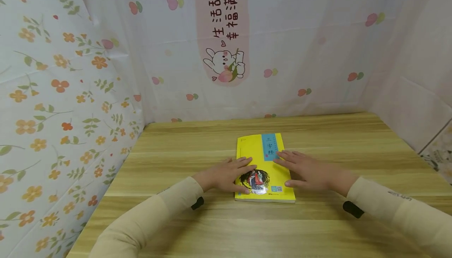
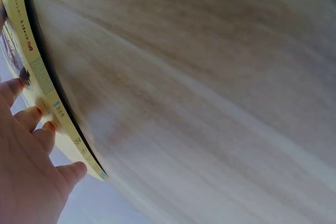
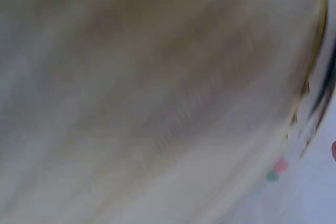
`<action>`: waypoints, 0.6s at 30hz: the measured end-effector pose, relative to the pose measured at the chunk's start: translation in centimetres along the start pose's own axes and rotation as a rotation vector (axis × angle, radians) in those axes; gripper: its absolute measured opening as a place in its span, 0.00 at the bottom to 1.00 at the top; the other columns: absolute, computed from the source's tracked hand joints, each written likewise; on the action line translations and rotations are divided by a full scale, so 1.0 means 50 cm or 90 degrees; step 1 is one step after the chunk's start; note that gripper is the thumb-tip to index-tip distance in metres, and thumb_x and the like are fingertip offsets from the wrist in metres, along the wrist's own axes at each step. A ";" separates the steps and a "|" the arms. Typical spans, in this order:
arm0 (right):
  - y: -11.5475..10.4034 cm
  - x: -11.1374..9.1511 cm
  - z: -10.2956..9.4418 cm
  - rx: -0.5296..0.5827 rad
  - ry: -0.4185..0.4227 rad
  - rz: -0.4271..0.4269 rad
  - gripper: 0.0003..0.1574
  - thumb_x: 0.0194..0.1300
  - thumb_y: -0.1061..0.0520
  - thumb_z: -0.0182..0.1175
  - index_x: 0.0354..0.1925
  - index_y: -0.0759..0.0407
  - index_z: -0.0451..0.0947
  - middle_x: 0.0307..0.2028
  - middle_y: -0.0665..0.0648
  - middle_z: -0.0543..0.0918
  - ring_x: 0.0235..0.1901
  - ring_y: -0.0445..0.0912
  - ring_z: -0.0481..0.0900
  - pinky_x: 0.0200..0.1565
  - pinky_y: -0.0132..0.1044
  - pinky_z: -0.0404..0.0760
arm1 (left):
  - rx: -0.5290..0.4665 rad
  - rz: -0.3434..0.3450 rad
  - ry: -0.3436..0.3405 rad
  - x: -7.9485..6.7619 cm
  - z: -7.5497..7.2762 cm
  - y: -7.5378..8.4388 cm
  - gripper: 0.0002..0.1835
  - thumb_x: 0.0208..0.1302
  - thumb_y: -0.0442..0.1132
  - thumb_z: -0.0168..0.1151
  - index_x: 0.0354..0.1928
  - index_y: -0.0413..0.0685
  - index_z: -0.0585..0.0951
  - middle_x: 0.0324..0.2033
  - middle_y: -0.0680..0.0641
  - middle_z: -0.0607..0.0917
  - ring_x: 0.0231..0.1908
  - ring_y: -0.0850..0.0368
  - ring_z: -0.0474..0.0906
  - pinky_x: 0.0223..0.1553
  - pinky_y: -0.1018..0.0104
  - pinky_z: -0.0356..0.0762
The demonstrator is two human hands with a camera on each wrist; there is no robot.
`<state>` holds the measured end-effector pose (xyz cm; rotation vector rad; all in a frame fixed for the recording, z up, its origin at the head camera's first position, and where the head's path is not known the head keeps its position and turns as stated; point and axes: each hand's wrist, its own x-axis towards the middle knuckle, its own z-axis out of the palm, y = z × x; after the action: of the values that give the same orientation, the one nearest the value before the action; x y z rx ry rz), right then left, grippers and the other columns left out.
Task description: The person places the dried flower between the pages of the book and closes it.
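A yellow paperback book (image 1: 250, 146) lies flat and closed on the wooden table, its blue title panel at the upper right of the cover. Across the cover's left part rests my left hand (image 1: 227, 175), fingers spread and nearly straight, partly covering the printed picture. My right hand (image 1: 312, 172) is at the book's right edge, fingers extended over the cover; whether all of them touch it I cannot tell. The left wrist view shows the spine (image 2: 44, 87) beside the left hand's fingers. Blur fills most of the right wrist view.
The wood-grain table (image 1: 197, 226) extends around the book on all sides. A white patterned cloth (image 1: 303, 58) with a rabbit print hangs behind it, and a flowered cloth (image 1: 70, 113) hangs on the left. Dark wrist devices show beneath both cream sleeves.
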<state>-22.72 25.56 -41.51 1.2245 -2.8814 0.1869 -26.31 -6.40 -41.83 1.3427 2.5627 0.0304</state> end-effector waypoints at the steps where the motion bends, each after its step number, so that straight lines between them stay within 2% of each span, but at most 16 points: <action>1: -0.005 -0.001 0.005 0.001 -0.005 -0.011 0.46 0.68 0.30 0.49 0.75 0.50 0.56 0.74 0.57 0.54 0.71 0.59 0.53 0.65 0.57 0.58 | 0.003 -0.002 -0.002 0.001 0.000 0.001 0.47 0.61 0.74 0.47 0.77 0.64 0.48 0.76 0.55 0.44 0.74 0.59 0.38 0.69 0.47 0.43; 4: -0.018 -0.004 0.019 -0.010 -0.010 -0.035 0.47 0.68 0.28 0.46 0.74 0.50 0.57 0.74 0.58 0.55 0.70 0.60 0.54 0.63 0.57 0.62 | 0.011 -0.007 -0.005 0.004 0.001 0.001 0.47 0.61 0.75 0.46 0.77 0.65 0.49 0.76 0.55 0.44 0.74 0.59 0.38 0.69 0.47 0.43; 9: -0.025 -0.009 0.026 -0.008 -0.004 -0.053 0.46 0.68 0.29 0.48 0.73 0.53 0.59 0.73 0.59 0.56 0.70 0.60 0.55 0.63 0.57 0.62 | 0.026 -0.006 -0.008 0.008 0.003 -0.003 0.47 0.60 0.76 0.44 0.77 0.66 0.49 0.76 0.55 0.45 0.74 0.58 0.39 0.69 0.47 0.42; 18: -0.015 -0.008 0.037 -0.005 -0.032 -0.044 0.48 0.68 0.27 0.44 0.75 0.51 0.56 0.75 0.55 0.53 0.72 0.56 0.52 0.66 0.55 0.57 | 0.044 0.007 -0.004 0.006 -0.001 0.000 0.47 0.61 0.75 0.45 0.77 0.63 0.50 0.76 0.52 0.46 0.74 0.57 0.41 0.70 0.49 0.44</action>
<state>-21.80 25.13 -43.29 1.3448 -2.8732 0.1471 -26.51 -6.16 -41.85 1.3792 2.5732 -0.0612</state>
